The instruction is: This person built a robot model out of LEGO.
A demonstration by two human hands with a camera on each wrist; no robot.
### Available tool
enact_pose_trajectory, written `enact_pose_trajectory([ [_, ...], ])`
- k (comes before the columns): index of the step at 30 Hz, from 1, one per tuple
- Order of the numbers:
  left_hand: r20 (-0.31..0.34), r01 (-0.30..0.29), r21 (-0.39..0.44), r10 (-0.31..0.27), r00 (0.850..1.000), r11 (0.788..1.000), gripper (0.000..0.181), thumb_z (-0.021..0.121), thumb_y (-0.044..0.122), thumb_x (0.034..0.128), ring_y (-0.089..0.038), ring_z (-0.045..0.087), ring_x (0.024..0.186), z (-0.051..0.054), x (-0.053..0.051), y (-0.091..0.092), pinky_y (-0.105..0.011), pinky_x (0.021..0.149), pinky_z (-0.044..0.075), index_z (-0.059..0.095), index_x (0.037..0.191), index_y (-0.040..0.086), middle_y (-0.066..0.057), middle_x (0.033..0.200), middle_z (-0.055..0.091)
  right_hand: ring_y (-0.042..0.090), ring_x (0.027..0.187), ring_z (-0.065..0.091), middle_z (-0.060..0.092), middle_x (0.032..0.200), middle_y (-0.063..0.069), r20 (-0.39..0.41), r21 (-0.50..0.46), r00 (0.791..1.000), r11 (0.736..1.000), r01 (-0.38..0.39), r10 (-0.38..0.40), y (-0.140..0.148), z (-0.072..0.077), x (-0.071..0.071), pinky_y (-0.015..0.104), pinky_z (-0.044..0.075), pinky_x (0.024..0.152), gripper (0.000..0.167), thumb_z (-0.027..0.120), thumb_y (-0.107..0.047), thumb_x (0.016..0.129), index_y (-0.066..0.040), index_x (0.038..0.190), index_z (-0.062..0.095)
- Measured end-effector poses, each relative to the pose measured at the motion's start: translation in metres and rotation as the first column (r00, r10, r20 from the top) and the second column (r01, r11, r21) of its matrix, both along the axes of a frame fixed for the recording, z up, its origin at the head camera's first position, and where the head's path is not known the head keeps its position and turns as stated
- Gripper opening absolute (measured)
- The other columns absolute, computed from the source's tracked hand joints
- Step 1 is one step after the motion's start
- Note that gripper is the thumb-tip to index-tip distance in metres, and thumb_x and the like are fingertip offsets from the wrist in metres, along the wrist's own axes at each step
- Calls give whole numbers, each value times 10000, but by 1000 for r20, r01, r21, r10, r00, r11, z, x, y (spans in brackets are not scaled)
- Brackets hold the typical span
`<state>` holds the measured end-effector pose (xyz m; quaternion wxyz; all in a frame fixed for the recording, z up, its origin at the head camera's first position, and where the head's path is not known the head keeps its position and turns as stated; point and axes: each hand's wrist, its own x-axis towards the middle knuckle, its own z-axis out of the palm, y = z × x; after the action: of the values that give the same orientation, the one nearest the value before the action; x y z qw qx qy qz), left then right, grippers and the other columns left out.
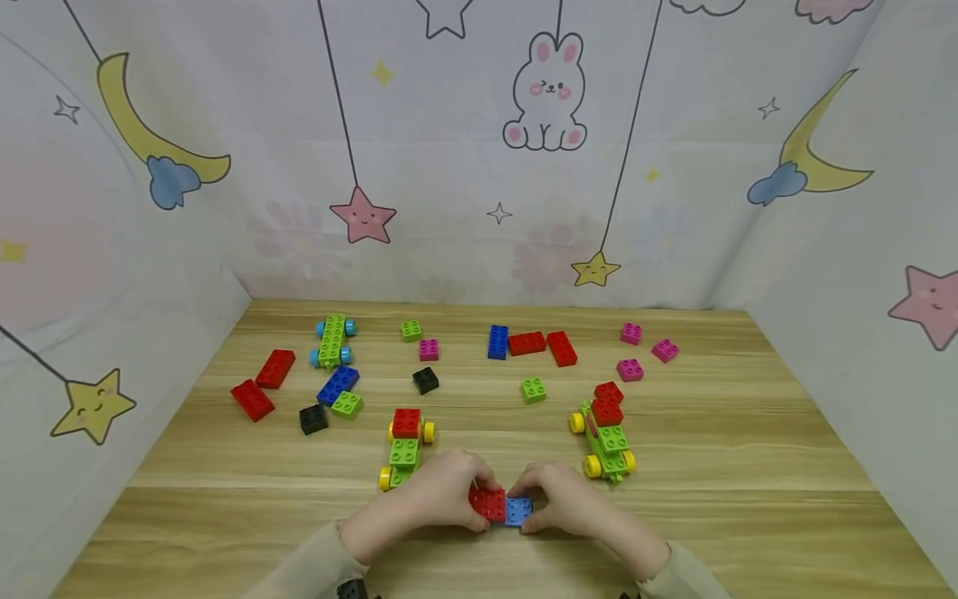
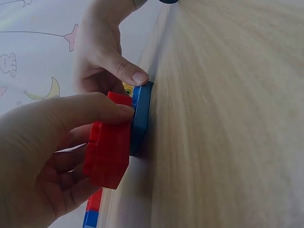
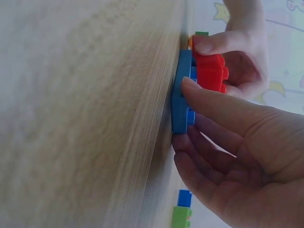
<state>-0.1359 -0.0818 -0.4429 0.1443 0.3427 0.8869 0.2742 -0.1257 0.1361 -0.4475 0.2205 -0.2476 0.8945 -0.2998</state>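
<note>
Near the front of the table, my left hand (image 1: 449,487) grips a red brick (image 1: 490,504) between thumb and fingers. My right hand (image 1: 561,497) pinches a flat light-blue brick (image 1: 518,512) by its sides, close to the tabletop. The red brick (image 3: 209,71) lies over the left part of the blue brick (image 3: 180,104), whose studs show at the right. A little of a stud shows between them in the right wrist view, and whether they are joined I cannot tell. Beside my left forearm stands a green car with yellow wheels (image 1: 405,452), partly covered by it.
A second green car (image 1: 612,441), topped with red bricks, stands right of my right hand. A green base with blue wheels (image 1: 333,339) stands at the back left. Loose red bricks (image 1: 253,400), black bricks (image 1: 426,380), blue bricks (image 1: 497,342) and pink bricks (image 1: 630,369) lie beyond my hands.
</note>
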Motion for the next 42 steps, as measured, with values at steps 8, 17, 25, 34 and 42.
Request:
enact_pose_trajectory([
  [8,-6,-19,19,19,1000,1000,329,880,212,650,40,535,742,-2,0,1,-145,660,444,770,948,128,93,888,721,76,903,611,671,967,-73,-10,0,1000,1000,-2,2,0,0,0,288,520,829,320,844,-135,742,-108,1047,753],
  [17,13,-36,22,35,999,999,365,875,212,666,42,565,793,0,3,1,-148,691,460,773,1004,120,78,942,736,73,892,604,668,960,-75,8,-4,1000,1000,3,-3,0,1,-1,292,521,824,318,842,-128,744,-110,1049,755],
  [25,-9,16,12,-16,1000,1000,369,859,215,695,41,536,781,1,3,-3,-136,676,444,756,1039,133,102,944,712,65,885,600,669,955,-78,9,-6,1000,1000,1,-1,0,-2,-2,277,515,812,314,844,-128,740,-113,1042,758],
  [34,-47,21,42,-19,999,999,346,840,360,746,59,540,760,-4,2,-3,-119,651,445,754,1014,158,121,902,699,56,880,596,673,953,-78,6,-1,1000,1000,-2,2,0,-1,-2,276,517,816,315,845,-129,740,-118,1043,760],
  [42,-71,-9,36,11,997,999,336,844,369,739,63,540,755,-2,5,-2,-121,646,438,774,992,159,119,892,716,67,890,603,675,959,-79,17,1,1000,1000,3,-3,-1,0,-1,302,526,832,314,844,-129,741,-125,1043,759],
])
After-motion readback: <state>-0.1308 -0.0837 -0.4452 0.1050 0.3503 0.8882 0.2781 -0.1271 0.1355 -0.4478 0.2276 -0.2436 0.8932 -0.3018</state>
